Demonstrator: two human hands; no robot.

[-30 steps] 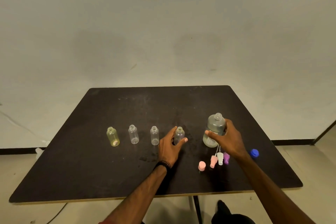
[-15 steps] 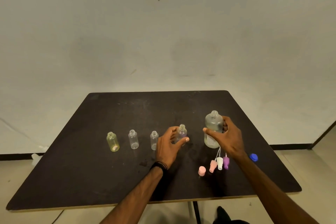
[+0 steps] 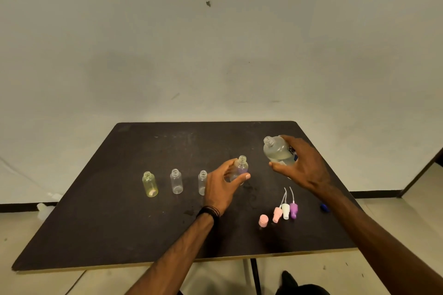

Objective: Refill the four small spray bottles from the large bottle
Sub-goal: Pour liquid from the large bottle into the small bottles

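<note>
Standing at the left of a row on the black table is a yellowish small bottle, uncapped, with a clear small bottle just beside it and a third clear small bottle next along, its right side hidden behind the left hand. That hand, with a dark band at the wrist, curls thumb and fingers around the fourth small bottle, which is uncapped and upright; I cannot tell if its base touches the table. Right of it, the right hand grips the large bottle, fingers wrapped over its far side and thumb under it, holding it above the table, tilted with its open neck toward the left, clear liquid pooled low inside. Near the front edge lie a pink cap, then three spray heads side by side: pink, white and purple, with thin tubes pointing away. A blue cap peeks out beside the right forearm.
</note>
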